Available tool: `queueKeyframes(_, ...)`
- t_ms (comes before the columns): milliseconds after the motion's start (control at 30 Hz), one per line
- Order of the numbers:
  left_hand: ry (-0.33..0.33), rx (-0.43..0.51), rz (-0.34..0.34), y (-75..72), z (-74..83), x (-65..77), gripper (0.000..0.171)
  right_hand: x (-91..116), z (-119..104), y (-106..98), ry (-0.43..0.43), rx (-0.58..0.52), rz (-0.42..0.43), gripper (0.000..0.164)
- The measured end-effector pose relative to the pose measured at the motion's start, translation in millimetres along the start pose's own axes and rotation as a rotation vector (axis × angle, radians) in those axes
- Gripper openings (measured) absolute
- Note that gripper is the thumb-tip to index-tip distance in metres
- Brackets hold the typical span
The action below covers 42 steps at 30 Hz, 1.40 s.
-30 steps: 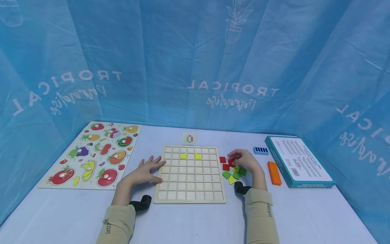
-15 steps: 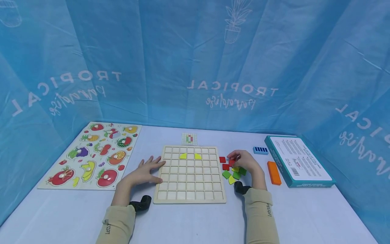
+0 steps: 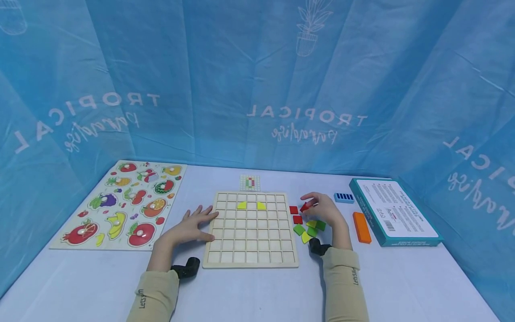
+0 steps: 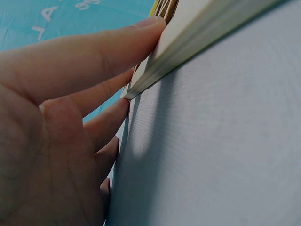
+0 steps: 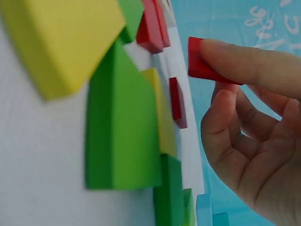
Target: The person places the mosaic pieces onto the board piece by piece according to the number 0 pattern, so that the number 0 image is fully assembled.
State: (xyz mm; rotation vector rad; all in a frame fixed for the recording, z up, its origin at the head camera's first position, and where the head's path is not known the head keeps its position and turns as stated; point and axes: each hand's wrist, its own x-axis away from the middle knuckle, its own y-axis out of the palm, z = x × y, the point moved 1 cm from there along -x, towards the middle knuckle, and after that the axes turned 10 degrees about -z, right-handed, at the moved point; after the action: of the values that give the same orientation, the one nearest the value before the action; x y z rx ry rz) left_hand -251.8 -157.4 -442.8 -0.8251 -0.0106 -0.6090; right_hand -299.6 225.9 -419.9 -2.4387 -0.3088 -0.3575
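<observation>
My right hand pinches a red square tile between thumb and fingers, raised off the table in the right wrist view. Two more red tiles lie left of it, near the board. Green tiles and yellow corner-cut tiles are heaped just below that hand, some overlapping. My left hand rests on the left edge of a wooden grid board, fingers spread; in the left wrist view the thumb touches the board's rim. Two yellow tiles sit in cells of an upper row.
A small pattern card lies behind the board. At left is a fruit puzzle board. To the right are an orange block, a blue striped block and a teal box. A blue curtain hangs behind.
My right hand has risen slightly from the pile, with the red tile now lifted and tilted in its fingers. The left hand has stayed on the board.
</observation>
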Motion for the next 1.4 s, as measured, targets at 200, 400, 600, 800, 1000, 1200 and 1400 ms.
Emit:
queueKeyframes(200,-0.003,-0.001,0.001,-0.4,0.8,0.9,0.078,0.7,-3.8,-2.0,0.008,-0.054,0.053,0.045)
queueKeyframes(400,-0.006,-0.002,0.001,-0.3,1.1,0.9,0.079,0.0,-8.9,-2.1,0.0,-0.135,0.064,0.045)
queueKeyframes(600,-0.007,0.005,-0.002,0.2,0.5,-0.7,0.079,-0.3,-17.0,1.4,-0.062,-0.24,0.058,0.04)
queueKeyframes(800,-0.015,0.004,-0.004,0.0,0.2,-1.1,0.079,3.0,-23.5,4.7,-0.087,-0.252,0.059,0.039)
queueKeyframes(1000,-0.012,0.008,-0.005,-0.1,1.9,-0.2,0.08,4.7,-29.3,8.6,-0.104,-0.232,0.064,0.039)
queueKeyframes(1200,-0.013,0.007,-0.007,-0.6,1.8,-0.8,0.08,3.7,-33.8,13.4,-0.113,-0.244,0.062,0.037)
queueKeyframes(1400,-0.009,0.004,-0.007,-0.6,0.8,-0.9,0.08,-0.1,-39.3,21.6,-0.136,-0.237,0.054,0.037)
